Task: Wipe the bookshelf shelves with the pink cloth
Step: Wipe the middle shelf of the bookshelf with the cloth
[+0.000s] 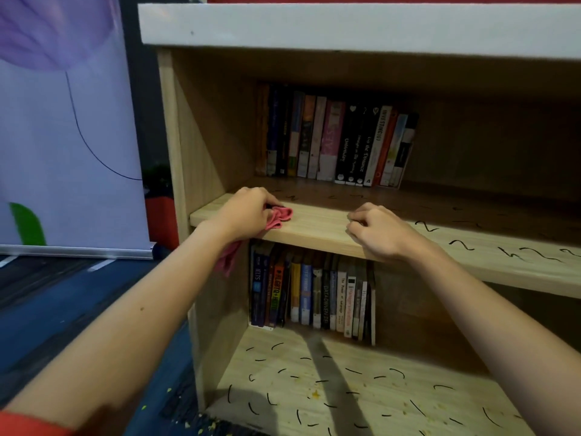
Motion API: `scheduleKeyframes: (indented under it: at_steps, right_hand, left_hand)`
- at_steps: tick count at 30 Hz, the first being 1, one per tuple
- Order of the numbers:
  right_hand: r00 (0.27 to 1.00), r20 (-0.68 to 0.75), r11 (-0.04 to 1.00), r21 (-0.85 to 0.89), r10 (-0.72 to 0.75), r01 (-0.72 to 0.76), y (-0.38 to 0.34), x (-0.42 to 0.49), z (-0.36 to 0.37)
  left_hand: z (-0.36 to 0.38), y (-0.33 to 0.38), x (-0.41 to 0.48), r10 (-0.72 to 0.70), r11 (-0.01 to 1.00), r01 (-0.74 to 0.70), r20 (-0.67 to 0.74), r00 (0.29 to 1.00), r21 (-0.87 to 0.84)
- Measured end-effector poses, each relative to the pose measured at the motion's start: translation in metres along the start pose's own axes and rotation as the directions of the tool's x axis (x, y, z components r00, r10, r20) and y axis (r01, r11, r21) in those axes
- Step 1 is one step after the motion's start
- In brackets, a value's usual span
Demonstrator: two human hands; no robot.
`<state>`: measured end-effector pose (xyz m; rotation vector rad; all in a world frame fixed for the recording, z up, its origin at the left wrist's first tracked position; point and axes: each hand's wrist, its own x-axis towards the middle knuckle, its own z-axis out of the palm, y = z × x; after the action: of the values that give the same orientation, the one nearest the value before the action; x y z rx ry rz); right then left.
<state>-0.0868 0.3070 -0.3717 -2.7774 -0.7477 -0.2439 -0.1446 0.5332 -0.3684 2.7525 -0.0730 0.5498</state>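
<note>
A light wooden bookshelf (176, 127) fills the view. My left hand (245, 212) grips a crumpled pink cloth (279, 217) at the left front of the middle shelf (314, 228); part of the cloth hangs below the shelf's edge. My right hand (377, 231) rests on the same shelf's front edge to the right, fingers curled, holding nothing. Black scribble marks cover the middle shelf's right part and the bottom shelf (345, 382), which also carries yellow crumbs.
A row of books (336, 143) stands at the back of the middle shelf, another row (314, 294) at the back of the bottom one. A white board (345, 23) tops the unit. A lilac banner (63, 136) stands left, above dark blue floor (63, 309).
</note>
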Motion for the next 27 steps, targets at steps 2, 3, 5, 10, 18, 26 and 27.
scheduleKeyframes:
  at_steps: [2, 3, 5, 10, 18, 26, 27]
  right_hand:
    - [0.999, -0.027, 0.999, -0.032, 0.024, -0.025, -0.013, 0.000, 0.001]
    - [0.999, -0.039, 0.999, -0.036, 0.016, -0.018, -0.022, 0.003, 0.003]
    - [0.999, -0.036, 0.999, -0.014, -0.033, 0.033, -0.048, 0.011, 0.011]
    - [0.991, 0.026, 0.991, -0.007, -0.132, 0.132, -0.091, 0.025, 0.028]
    - [0.984, 0.043, 0.976, -0.128, -0.171, 0.175, -0.093, 0.033, 0.031]
    - [0.982, 0.024, 0.977, -0.093, -0.190, 0.191, -0.090, 0.036, 0.033]
    - [0.982, 0.023, 0.978, -0.091, -0.188, 0.190, -0.090, 0.036, 0.033]
  left_hand:
    - [0.000, 0.003, -0.009, 0.022, 1.000, -0.022, -0.007, 1.000, 0.002]
    - [-0.003, 0.004, -0.013, 0.041, 0.999, -0.041, 0.001, 0.999, -0.004]
    - [-0.012, -0.003, -0.022, 0.027, 1.000, -0.026, 0.025, 0.999, -0.013]
    - [-0.033, -0.041, -0.030, -0.148, 0.985, 0.150, -0.035, 0.988, 0.086]
    - [-0.021, -0.039, -0.007, -0.247, 0.966, 0.255, -0.147, 0.958, 0.041]
    - [-0.038, -0.047, -0.011, -0.191, 0.981, 0.190, -0.025, 0.981, -0.023]
    - [-0.037, -0.048, -0.006, -0.201, 0.980, 0.201, -0.026, 0.979, 0.002]
